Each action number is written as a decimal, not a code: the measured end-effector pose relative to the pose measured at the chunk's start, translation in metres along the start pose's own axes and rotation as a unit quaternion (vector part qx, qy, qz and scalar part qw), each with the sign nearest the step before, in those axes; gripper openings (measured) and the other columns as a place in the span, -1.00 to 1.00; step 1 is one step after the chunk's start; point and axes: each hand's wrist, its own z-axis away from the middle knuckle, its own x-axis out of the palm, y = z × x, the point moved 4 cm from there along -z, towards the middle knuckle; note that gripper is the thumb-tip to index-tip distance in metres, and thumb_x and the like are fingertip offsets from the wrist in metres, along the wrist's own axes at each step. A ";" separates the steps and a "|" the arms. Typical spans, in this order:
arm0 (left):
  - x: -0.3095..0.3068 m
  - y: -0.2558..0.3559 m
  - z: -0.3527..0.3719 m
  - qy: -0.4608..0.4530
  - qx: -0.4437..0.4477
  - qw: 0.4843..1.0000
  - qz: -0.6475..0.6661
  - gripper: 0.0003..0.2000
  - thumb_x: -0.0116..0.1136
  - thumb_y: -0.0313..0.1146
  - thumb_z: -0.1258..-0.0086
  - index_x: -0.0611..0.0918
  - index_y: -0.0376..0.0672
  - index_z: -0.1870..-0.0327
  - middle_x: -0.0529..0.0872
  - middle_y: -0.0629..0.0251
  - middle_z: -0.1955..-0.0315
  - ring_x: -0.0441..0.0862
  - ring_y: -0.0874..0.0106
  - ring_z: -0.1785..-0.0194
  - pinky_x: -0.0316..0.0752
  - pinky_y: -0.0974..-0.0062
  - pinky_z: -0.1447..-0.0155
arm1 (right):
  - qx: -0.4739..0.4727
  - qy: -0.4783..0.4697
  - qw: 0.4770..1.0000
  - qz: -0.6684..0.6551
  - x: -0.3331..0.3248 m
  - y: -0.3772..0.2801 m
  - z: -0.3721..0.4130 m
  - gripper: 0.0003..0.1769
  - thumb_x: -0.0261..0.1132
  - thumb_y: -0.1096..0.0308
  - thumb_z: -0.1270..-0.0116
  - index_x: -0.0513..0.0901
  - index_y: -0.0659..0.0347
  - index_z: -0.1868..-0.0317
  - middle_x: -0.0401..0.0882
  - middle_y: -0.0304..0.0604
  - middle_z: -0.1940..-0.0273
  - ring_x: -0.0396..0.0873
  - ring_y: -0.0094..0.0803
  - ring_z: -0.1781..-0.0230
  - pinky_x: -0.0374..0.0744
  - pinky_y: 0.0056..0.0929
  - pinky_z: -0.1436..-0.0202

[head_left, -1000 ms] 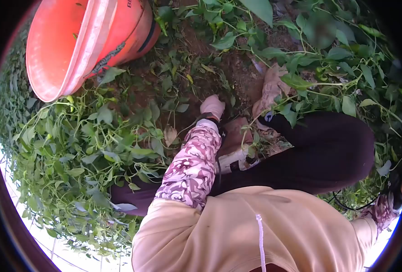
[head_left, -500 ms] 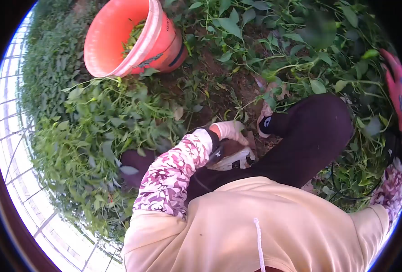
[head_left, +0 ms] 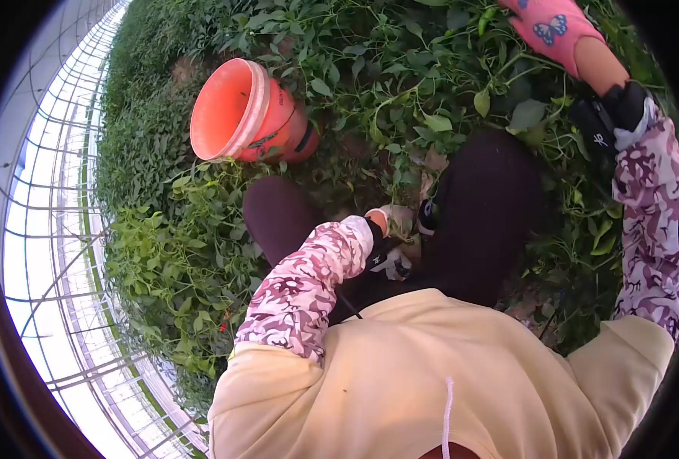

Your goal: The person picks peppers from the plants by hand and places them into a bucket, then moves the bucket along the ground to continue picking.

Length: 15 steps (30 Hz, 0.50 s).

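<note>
My right hand (head_left: 555,32), in a pink glove with a blue butterfly print, reaches into the pepper plants at the top right. Its fingertips run past the frame's upper edge, so their grip is hidden. A green pepper (head_left: 486,21) hangs just left of that hand. Low between my legs is my left hand (head_left: 398,219), in a pale glove, near my shoes. Its fingers point downward and are too small and shaded to make out. Beyond my knees, a tilted red-orange bucket (head_left: 288,126) leans among the plants.
Leafy pepper plants (head_left: 401,99) surround my bent legs (head_left: 492,206) on both sides. A small red pepper or fruit (head_left: 224,321) shows among the leaves at the left. A wire-framed greenhouse wall (head_left: 56,283) curves along the far left.
My right hand has moved from the right edge up and forward into the plants. My view has shifted, so the bucket looks smaller and my left knee shows. My left hand stays low between my legs.
</note>
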 end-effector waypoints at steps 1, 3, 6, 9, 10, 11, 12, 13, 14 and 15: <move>0.003 0.002 -0.003 -0.001 -0.003 1.000 0.001 -0.70 0.18 -0.21 -0.08 0.67 -0.16 0.21 0.67 0.10 0.25 0.62 0.18 0.21 0.46 0.35 0.12 | -0.040 -0.021 0.999 -0.028 0.004 0.001 -0.005 -0.77 0.16 0.21 -0.08 0.64 0.14 0.35 0.62 -0.09 0.34 0.60 -0.16 0.28 0.55 -0.26 0.20; 0.006 0.000 -0.006 -0.006 -0.062 0.997 0.040 -0.70 0.15 -0.19 -0.12 0.67 -0.17 0.19 0.67 0.12 0.23 0.61 0.20 0.16 0.46 0.38 0.06 | -0.034 -0.013 0.999 -0.036 0.010 0.004 -0.008 -0.77 0.14 0.22 -0.08 0.64 0.13 0.36 0.63 -0.11 0.36 0.61 -0.18 0.28 0.55 -0.27 0.21; 0.032 -0.015 -0.009 0.015 -0.058 0.997 0.058 -0.69 0.14 -0.19 -0.15 0.66 -0.19 0.18 0.67 0.14 0.21 0.61 0.23 0.12 0.45 0.41 0.03 | -0.031 -0.013 0.999 -0.033 0.007 0.004 -0.010 -0.76 0.13 0.22 -0.08 0.64 0.14 0.36 0.63 -0.13 0.37 0.61 -0.18 0.28 0.55 -0.27 0.19; 0.027 -0.002 -0.013 -0.038 -0.091 0.994 0.052 -0.70 0.12 -0.21 -0.18 0.65 -0.20 0.16 0.68 0.14 0.24 0.62 0.26 0.14 0.45 0.42 0.04 | -0.040 0.007 0.998 -0.047 0.008 0.005 -0.008 -0.77 0.12 0.22 -0.08 0.64 0.13 0.35 0.63 -0.13 0.37 0.60 -0.17 0.28 0.54 -0.26 0.17; 0.013 0.013 0.000 -0.060 -0.047 0.994 0.083 -0.71 0.11 -0.22 -0.20 0.65 -0.20 0.17 0.67 0.12 0.24 0.62 0.27 0.18 0.44 0.40 0.05 | -0.032 0.012 0.999 -0.040 0.008 0.005 -0.008 -0.77 0.12 0.22 -0.09 0.64 0.12 0.34 0.63 -0.13 0.37 0.60 -0.17 0.28 0.54 -0.26 0.17; 0.012 0.026 0.007 -0.083 -0.004 0.989 0.121 -0.72 0.09 -0.23 -0.22 0.65 -0.20 0.17 0.66 0.10 0.24 0.62 0.28 0.22 0.44 0.38 0.07 | -0.030 0.013 0.999 -0.034 0.008 0.003 -0.008 -0.77 0.12 0.22 -0.09 0.63 0.11 0.33 0.63 -0.13 0.36 0.60 -0.17 0.28 0.53 -0.26 0.16; 0.026 0.027 0.003 -0.186 0.015 0.980 0.070 -0.75 0.13 -0.24 -0.21 0.64 -0.20 0.19 0.65 0.12 0.27 0.58 0.31 0.34 0.42 0.35 0.13 | -0.030 0.008 0.999 -0.028 0.010 0.003 -0.010 -0.77 0.12 0.22 -0.09 0.63 0.11 0.32 0.62 -0.13 0.35 0.59 -0.17 0.27 0.53 -0.26 0.15; 0.038 0.027 0.008 -0.196 0.018 0.977 0.086 -0.75 0.13 -0.24 -0.21 0.64 -0.20 0.19 0.65 0.12 0.27 0.58 0.31 0.34 0.42 0.35 0.13 | -0.030 0.002 0.999 -0.027 0.012 0.002 -0.007 -0.77 0.12 0.23 -0.10 0.63 0.12 0.31 0.62 -0.13 0.34 0.59 -0.16 0.25 0.52 -0.26 0.14; 0.046 0.024 0.013 -0.210 0.042 0.972 0.092 -0.73 0.14 -0.23 -0.19 0.63 -0.20 0.18 0.65 0.13 0.27 0.57 0.29 0.36 0.42 0.34 0.15 | -0.027 -0.002 0.999 -0.030 0.012 0.001 -0.003 -0.77 0.12 0.24 -0.10 0.62 0.12 0.30 0.62 -0.13 0.33 0.58 -0.16 0.24 0.52 -0.26 0.13; 0.048 0.020 0.014 -0.222 0.069 0.968 0.093 -0.71 0.15 -0.22 -0.17 0.62 -0.20 0.17 0.64 0.13 0.28 0.56 0.28 0.39 0.42 0.33 0.17 | -0.024 -0.004 0.999 -0.030 0.012 0.003 -0.002 -0.77 0.12 0.24 -0.11 0.62 0.12 0.29 0.61 -0.12 0.31 0.58 -0.16 0.23 0.51 -0.26 0.12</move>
